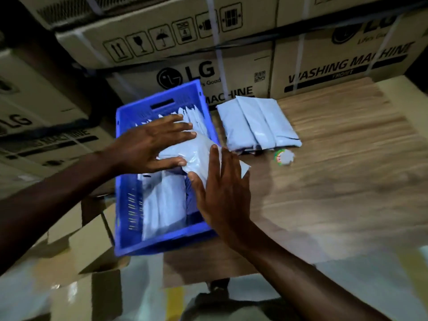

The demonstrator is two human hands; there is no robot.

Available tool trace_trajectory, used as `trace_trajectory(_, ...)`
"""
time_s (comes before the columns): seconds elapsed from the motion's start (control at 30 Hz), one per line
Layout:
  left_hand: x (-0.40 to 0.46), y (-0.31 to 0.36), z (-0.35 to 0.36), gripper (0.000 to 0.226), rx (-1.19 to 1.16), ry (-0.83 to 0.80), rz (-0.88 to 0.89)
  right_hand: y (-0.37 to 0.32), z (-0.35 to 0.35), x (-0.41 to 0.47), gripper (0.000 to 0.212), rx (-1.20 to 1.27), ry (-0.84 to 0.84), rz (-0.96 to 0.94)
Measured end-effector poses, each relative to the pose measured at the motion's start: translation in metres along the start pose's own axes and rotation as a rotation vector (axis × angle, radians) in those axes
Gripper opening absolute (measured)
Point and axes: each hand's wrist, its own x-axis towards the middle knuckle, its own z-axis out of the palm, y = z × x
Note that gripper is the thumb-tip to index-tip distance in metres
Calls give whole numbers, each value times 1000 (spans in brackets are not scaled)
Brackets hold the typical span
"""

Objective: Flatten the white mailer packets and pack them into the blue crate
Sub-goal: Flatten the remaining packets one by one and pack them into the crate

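White mailer (192,154) is pressed flat between both hands, left hand (150,144) and right hand (222,193), fingers straight, above the crate (162,245). Flattening seems underway; next, lower it among those packed. More mailers (257,123) wait beyond the right hand.

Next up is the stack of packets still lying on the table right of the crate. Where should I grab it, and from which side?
Likely by the near short end of the stack of packets, reaching from the person's side. The packets lie flat, overlapped lengthwise away from the viewer, and that end is clear of the cartons behind. The blue crate crowds the left edge. Both hands, left hand and right hand, are occupied now.
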Motion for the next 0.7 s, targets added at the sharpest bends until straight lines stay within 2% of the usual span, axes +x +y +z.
trace_trajectory(0.1,-39,-47,1,64,-37,-44,34,-54,34,-9,72,-7,-53,82)
trace_trajectory(0.23,-68,-77,28,65,-121,-114,79,-81,68,-25,71,-61,-132,184)
trace_trajectory(0.37,-65,-87,63,63,-201,-137,161,-83,84,-29,80,-108,-282,317)
trace_trajectory(0.5,-57,-97,92,64,-232,-249,183,-74,92,-24,77,-73,-461,418)
trace_trajectory(0.63,-48,-102,109,61,-232,-258,215,-66,102,-16,97,-33,-512,485)
trace_trajectory(0.7,-46,-103,119,59,-258,-260,252,-62,103,-14,88,-20,-609,547)
